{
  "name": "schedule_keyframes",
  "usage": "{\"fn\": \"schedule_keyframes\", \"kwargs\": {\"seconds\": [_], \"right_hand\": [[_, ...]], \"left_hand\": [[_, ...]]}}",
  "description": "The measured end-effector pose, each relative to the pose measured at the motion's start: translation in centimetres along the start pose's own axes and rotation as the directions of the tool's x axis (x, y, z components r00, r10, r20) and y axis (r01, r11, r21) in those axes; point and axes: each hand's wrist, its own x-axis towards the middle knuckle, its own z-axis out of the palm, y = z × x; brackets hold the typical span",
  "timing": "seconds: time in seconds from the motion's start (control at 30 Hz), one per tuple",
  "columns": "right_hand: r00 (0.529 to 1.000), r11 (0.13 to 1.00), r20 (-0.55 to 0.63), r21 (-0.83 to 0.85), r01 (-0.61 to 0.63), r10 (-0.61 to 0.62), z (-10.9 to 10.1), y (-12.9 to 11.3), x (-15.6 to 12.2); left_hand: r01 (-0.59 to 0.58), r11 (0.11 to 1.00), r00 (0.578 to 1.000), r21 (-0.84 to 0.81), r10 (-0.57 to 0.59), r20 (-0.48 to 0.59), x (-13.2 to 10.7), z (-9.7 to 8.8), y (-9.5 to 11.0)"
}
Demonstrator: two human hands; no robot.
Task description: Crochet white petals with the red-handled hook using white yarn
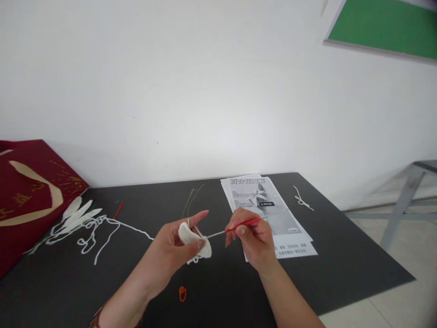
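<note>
Left hand (174, 250) fingers pinch white crochet piece (194, 240) above the dark worktop (341, 255). Right hand (254, 239) fingers grip red-handled hook (235, 228), tip at the piece. White yarn (102, 228) trails left; printed sheets (269, 214) just behind right hand; orange clip (182, 294) below.

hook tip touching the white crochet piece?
Touching. In the head view, the crochet hook in the right hand runs its metal tip into the white crochet piece pinched by the left hand.
</note>
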Motion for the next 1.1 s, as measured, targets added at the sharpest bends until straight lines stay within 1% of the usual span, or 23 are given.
{"fn": "schedule_keyframes", "kwargs": {"seconds": [0.1,0.17,0.27,0.33,0.43,0.47,0.5,0.57,0.63,0.7,0.77,0.8,0.87,0.93,0.97,1.0,1.1], "right_hand": [[0.999,0.985,0.017,-0.162,0.053,-0.050,0.1,-0.5,-0.4],[0.994,0.949,0.054,-0.294,0.110,-0.099,0.3,-1.0,-0.5],[0.967,0.840,0.172,-0.481,0.251,-0.190,0.7,-1.5,-0.6],[0.927,0.736,0.271,-0.566,0.372,-0.261,1.0,-1.5,-0.7],[0.834,0.575,0.429,-0.605,0.551,-0.347,1.2,-1.1,-1.0],[0.809,0.534,0.471,-0.609,0.587,-0.353,1.1,-0.9,-1.1],[0.794,0.502,0.498,-0.617,0.607,-0.348,1.1,-0.6,-1.2],[0.790,0.460,0.519,-0.643,0.612,-0.325,1.0,-0.3,-1.3],[0.801,0.440,0.516,-0.670,0.598,-0.304,0.9,0.0,-1.3],[0.809,0.443,0.509,-0.678,0.587,-0.293,0.9,0.1,-1.2],[0.823,0.470,0.486,-0.676,0.568,-0.296,1.0,0.0,-1.0],[0.837,0.500,0.457,-0.672,0.547,-0.301,1.0,-0.1,-0.9],[0.880,0.589,0.369,-0.654,0.474,-0.297,1.2,-0.4,-0.6],[0.915,0.680,0.292,-0.614,0.401,-0.277,1.2,-0.7,-0.4],[0.926,0.714,0.273,-0.591,0.375,-0.261,1.2,-0.9,-0.3],[0.932,0.737,0.267,-0.573,0.359,-0.247,1.2,-1.0,-0.2],[0.933,0.757,0.271,-0.551,0.351,-0.236,1.0,-0.9,-0.1]], "left_hand": [[-0.021,0.998,0.998,0.059,0.024,-0.051,0.1,0.1,-0.1],[-0.052,0.992,0.992,0.112,0.064,-0.107,0.1,0.2,-0.1],[-0.076,0.982,0.977,0.171,0.107,-0.182,0.3,0.5,-0.2],[-0.078,0.981,0.965,0.175,0.118,-0.232,0.5,0.8,-0.2],[-0.100,0.987,0.943,0.122,0.134,-0.305,0.9,0.9,-0.5],[-0.111,0.989,0.936,0.094,0.136,-0.325,1.0,1.0,-0.7],[-0.124,0.990,0.929,0.068,0.140,-0.344,1.1,1.0,-0.8],[-0.148,0.989,0.913,0.028,0.148,-0.381,1.3,1.0,-1.2],[-0.174,0.985,0.896,0.006,0.161,-0.413,1.3,1.0,-1.5],[-0.209,0.978,0.877,-0.008,0.184,-0.443,1.2,1.2,-1.7],[-0.255,0.967,0.853,-0.007,0.222,-0.472,1.1,1.3,-2.0],[-0.285,0.958,0.839,0.005,0.252,-0.482,1.1,1.4,-2.1],[-0.350,0.936,0.809,0.042,0.325,-0.490,1.0,1.5,-2.3],[-0.405,0.914,0.796,0.042,0.374,-0.475,1.0,1.6,-2.4],[-0.423,0.906,0.801,0.009,0.378,-0.464,1.1,1.6,-2.4],[-0.429,0.902,0.814,-0.041,0.367,-0.450,1.2,1.5,-2.3],[-0.394,0.894,0.873,-0.212,0.292,-0.392,1.5,1.4,-1.8]]}}
